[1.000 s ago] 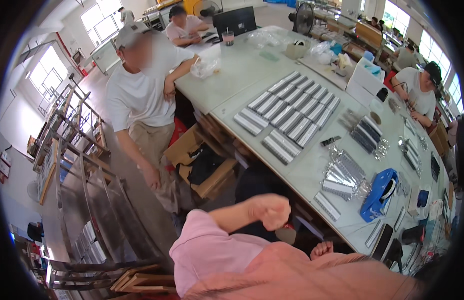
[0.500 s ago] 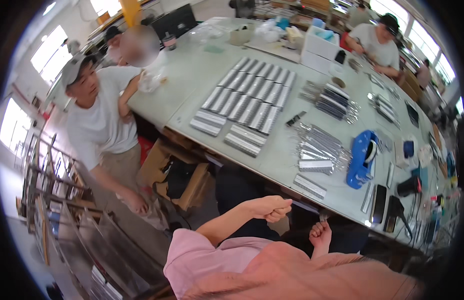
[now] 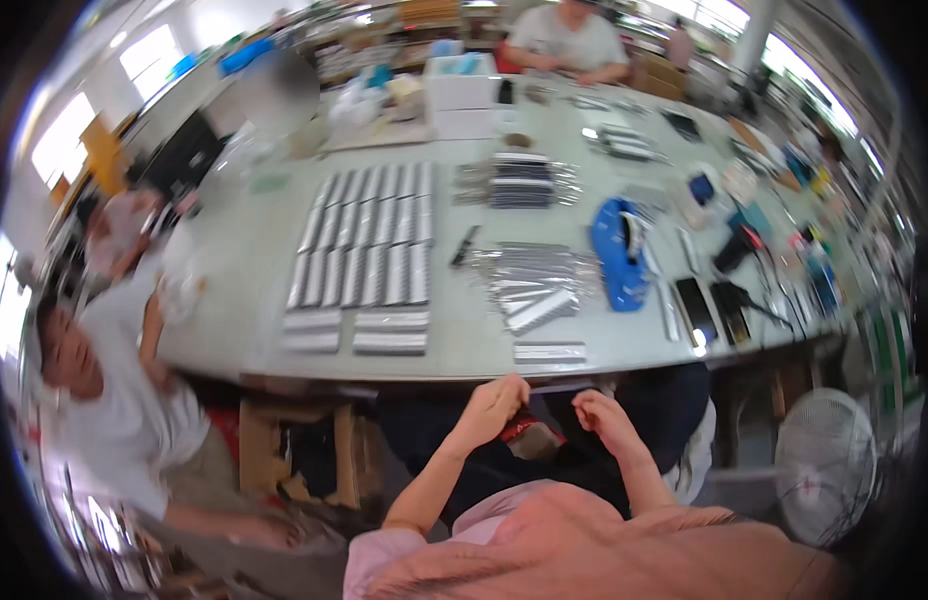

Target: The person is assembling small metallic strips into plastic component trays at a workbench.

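Observation:
My left hand (image 3: 494, 408) is raised over my lap just off the table's front edge, fingers pinched together. Whatever sits in that pinch, if anything, is too small to make out. My right hand (image 3: 604, 414) is held a little to the right of it, fingers curled in and closed, their contents hidden. Below and between the two hands shows a red and brown object (image 3: 534, 438), partly covered by my left hand; its kind is unclear. Nearest on the table lies a single silver ruled strip (image 3: 549, 352), with a pile of wrapped metal strips (image 3: 534, 285) behind it.
Rows of silver packs (image 3: 364, 240) cover the table's left middle. A blue shoe-shaped item (image 3: 619, 255), a phone (image 3: 695, 310) and a black-handled tool (image 3: 739, 250) lie right. A person in white (image 3: 119, 400) is close on my left. A fan (image 3: 826, 465) stands right; an open carton (image 3: 254, 455) is below.
My view has swung left to right, so the table now faces me squarely. Both hands have come up toward the table edge, and the red and brown object now shows between them.

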A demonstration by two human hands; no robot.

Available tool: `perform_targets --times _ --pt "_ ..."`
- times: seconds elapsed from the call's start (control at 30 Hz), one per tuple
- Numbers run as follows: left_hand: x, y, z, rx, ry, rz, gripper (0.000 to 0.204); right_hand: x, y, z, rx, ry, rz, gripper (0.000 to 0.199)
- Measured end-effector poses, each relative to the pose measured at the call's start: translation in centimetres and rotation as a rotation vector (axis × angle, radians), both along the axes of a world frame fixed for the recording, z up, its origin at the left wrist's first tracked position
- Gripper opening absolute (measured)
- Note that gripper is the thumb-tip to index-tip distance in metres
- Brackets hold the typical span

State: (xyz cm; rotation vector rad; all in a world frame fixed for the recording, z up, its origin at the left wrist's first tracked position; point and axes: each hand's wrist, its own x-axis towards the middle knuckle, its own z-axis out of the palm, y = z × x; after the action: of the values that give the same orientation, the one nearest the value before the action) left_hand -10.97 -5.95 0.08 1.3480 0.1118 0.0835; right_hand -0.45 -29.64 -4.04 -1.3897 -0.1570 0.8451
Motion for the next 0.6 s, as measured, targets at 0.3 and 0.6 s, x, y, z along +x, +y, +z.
perform_targets --times 0.3,0.6 --pt "2.9 -1.7 -0.3 1.161 -0.457 0.349 0.025 1.2 -1.5 4.7 -0.118 -0.277 -0.053 0.013" --pt "5.4 -0.9 -3.1 1.474 -0.496 0.268 0.051 2.5 -1.6 4.3 -0.265 -0.514 -0.129 0.016"
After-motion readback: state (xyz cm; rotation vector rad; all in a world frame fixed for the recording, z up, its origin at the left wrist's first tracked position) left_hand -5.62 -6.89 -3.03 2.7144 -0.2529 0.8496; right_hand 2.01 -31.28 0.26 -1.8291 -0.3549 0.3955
